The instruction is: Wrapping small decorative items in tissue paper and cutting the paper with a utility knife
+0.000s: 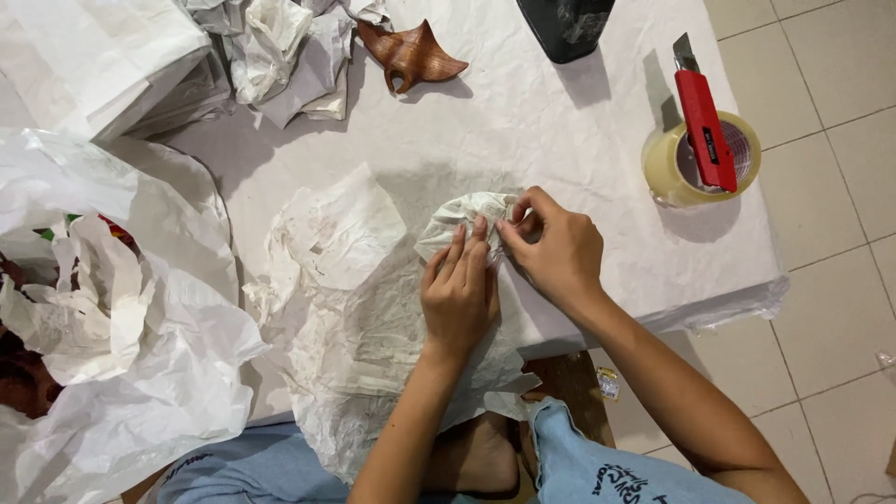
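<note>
The left hand [459, 291] lies flat, fingers together, on a paper bundle [467, 217] at the near middle of the bench [560, 121]. The right hand [553, 250] pinches the bundle's paper edge. A tape roll [665, 168] carrying a red cutter [702, 123] sits to the right, a wooden carving [411, 54] beyond.

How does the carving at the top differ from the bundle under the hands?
The carving lies bare, brown and untouched; the bundle is swathed in white paper, so its contents are hidden. The left hand presses the bundle while the right hand pinches its paper. Both rest on the table.
</note>
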